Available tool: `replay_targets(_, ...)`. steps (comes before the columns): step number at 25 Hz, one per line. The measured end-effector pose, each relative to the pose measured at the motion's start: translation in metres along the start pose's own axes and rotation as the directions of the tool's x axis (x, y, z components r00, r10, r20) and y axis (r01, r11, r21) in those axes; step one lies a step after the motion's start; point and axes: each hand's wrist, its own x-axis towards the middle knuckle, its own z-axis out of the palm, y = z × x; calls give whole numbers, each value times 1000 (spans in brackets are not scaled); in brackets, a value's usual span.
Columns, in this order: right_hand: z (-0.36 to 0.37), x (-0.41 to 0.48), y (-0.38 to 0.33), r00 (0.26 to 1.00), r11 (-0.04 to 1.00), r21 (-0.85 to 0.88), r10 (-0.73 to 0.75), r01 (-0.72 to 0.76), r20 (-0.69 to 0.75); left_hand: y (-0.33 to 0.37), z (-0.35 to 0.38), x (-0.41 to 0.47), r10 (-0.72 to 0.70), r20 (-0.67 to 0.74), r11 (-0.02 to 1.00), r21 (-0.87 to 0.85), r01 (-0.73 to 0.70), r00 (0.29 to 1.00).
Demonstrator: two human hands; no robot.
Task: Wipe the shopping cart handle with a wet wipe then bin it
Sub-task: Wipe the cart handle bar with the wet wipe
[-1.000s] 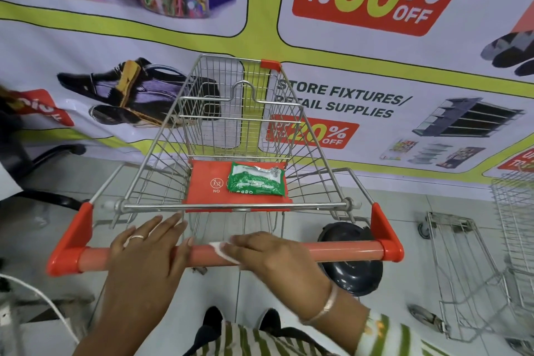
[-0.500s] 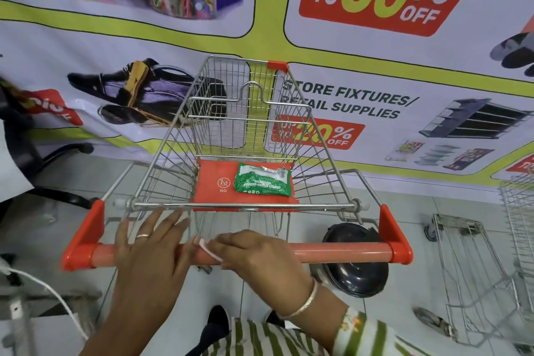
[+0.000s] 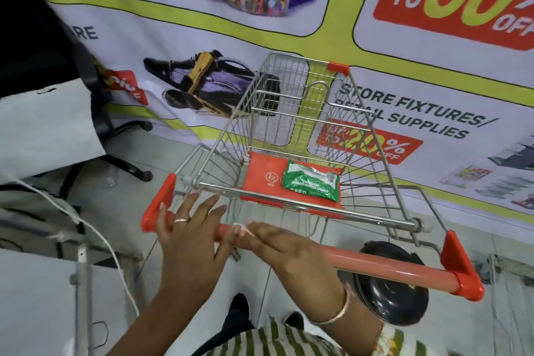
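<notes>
Landmark: cart handle [image 3: 375, 264], orange bar.
Left hand [image 3: 187, 237]: laid flat on the handle's left end, fingers spread, nothing held.
Right hand [image 3: 289, 248]: pressed over the handle just right of the left hand, apparently pinning the wet wipe [image 3: 241, 230]; only a white edge was seen.
Wipe pack [image 3: 312, 183]: beyond the handle, on the seat flap.
Bin: possibly the black lidded object [image 3: 390, 295] below the handle.
Risk: the handle's right stretch could be left unwiped; the wipe could be dropped if bunched.

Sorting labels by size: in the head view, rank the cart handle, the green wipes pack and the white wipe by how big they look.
1. cart handle
2. green wipes pack
3. white wipe, mostly hidden under the right hand
</notes>
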Motion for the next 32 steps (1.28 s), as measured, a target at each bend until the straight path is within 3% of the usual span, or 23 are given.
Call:
replay_targets(3, -26, -35, 21, 999, 999, -25, 39, -39, 29, 1, 1, 0, -19, 17, 1000, -21, 19, 1000)
replay_targets(6, -50, -59, 34, 992, 990, -78, 118, -120, -33, 2, 2, -1, -34, 10, 997, -63, 34, 999)
replay_targets(13, -8, -2, -1, 986, 986, -58, 158, -155, 47, -1, 2, 1, -14, 13, 998, -59, 15, 1000)
replay_targets(19, -56, -64, 31, 917, 914, -86, 398, -398, -16, 0, 4, 1, 12, -50, 997, -70, -15, 999)
replay_targets(25, 3, -4, -9, 977, 977, -55, 201, -205, -75, 0, 7, -1, 30, -66, 1000, -8, -31, 997)
replay_targets(28, -15, -32, 5, 992, 990, -82, 110, -115, -59, 4, 8, -1, 47, -121, 999, 12, -46, 992)
replay_targets(32, -71, -108, 49, 964, 950, -163, 264, -266, -39, 4, 9, -1, 32, -158, 999, 32, -27, 987)
